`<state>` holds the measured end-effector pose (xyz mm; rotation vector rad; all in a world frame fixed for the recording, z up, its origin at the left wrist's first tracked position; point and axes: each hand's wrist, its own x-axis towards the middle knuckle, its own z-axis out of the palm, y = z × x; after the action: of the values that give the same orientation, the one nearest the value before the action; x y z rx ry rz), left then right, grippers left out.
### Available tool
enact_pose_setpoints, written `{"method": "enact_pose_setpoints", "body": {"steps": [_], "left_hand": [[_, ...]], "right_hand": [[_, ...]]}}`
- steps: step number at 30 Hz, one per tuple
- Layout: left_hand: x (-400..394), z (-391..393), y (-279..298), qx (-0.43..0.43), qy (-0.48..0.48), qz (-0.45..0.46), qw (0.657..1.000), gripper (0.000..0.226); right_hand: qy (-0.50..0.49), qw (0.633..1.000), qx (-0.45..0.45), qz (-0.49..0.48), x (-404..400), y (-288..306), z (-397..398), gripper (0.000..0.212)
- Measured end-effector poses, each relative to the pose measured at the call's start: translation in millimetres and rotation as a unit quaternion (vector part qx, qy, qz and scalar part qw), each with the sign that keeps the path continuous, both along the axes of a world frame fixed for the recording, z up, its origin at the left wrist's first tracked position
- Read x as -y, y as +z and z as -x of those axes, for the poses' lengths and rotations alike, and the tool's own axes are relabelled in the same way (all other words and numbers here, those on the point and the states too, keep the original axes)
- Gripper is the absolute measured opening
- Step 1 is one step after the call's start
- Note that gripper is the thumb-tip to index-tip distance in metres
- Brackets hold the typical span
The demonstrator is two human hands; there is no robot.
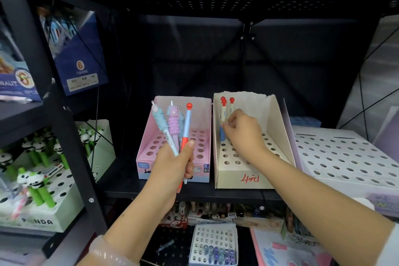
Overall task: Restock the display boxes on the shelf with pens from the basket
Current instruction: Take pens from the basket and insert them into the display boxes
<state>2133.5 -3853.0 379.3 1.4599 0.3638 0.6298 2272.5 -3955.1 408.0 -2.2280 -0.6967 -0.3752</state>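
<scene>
My left hand (174,162) is curled round a small bunch of pens (176,127), held upright in front of the pink display box (203,114); in the bunch I can tell a pale blue animal-topped pen, a lilac one beside it, and a pen with a red ball cap and orange lower barrel, its tip poking out below my fist; my thumb presses across their barrels. The pink box stands on the black shelf (194,193), its holed tray showing no pens behind my hand; touching it on the right is the cream display box (274,119), with red handwriting on its front wall. My right hand (243,130) reaches into the cream box, fingertips pinched on a blue-barrelled pen (222,134) standing at the box's back left corner; just behind it, three red-capped pens (224,103) stand upright in the holes. To the right of the cream box lies a wide white holed tray (345,155).
</scene>
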Motion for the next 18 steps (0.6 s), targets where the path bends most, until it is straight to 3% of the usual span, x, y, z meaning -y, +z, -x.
{"method": "enact_pose_setpoints", "body": {"steps": [3,5,7,11,15,18], "left_hand": [[3,-1,1,0.000,0.000,-0.038,0.999,0.018],[8,-3,2,0.007,-0.007,-0.064,0.998,0.016],[11,-4,5,0.008,-0.002,-0.084,0.996,0.019],[15,-5,5,-0.016,0.007,-0.109,0.994,0.022],[17,-7,6,-0.008,-0.002,-0.073,0.997,0.021],[14,-10,6,-0.005,0.003,-0.046,0.999,0.019]], "right_hand": [[0.108,0.984,-0.095,-0.109,-1,12,30,0.022],[0.214,0.951,-0.198,-0.106,-4,14,51,0.021],[0.249,0.933,-0.233,-0.112,-5,14,61,0.013],[0.230,0.938,-0.224,-0.129,-3,13,59,0.009],[0.190,0.906,-0.277,-0.259,1,20,39,0.010],[0.114,0.922,-0.189,-0.318,18,30,8,0.011]]}}
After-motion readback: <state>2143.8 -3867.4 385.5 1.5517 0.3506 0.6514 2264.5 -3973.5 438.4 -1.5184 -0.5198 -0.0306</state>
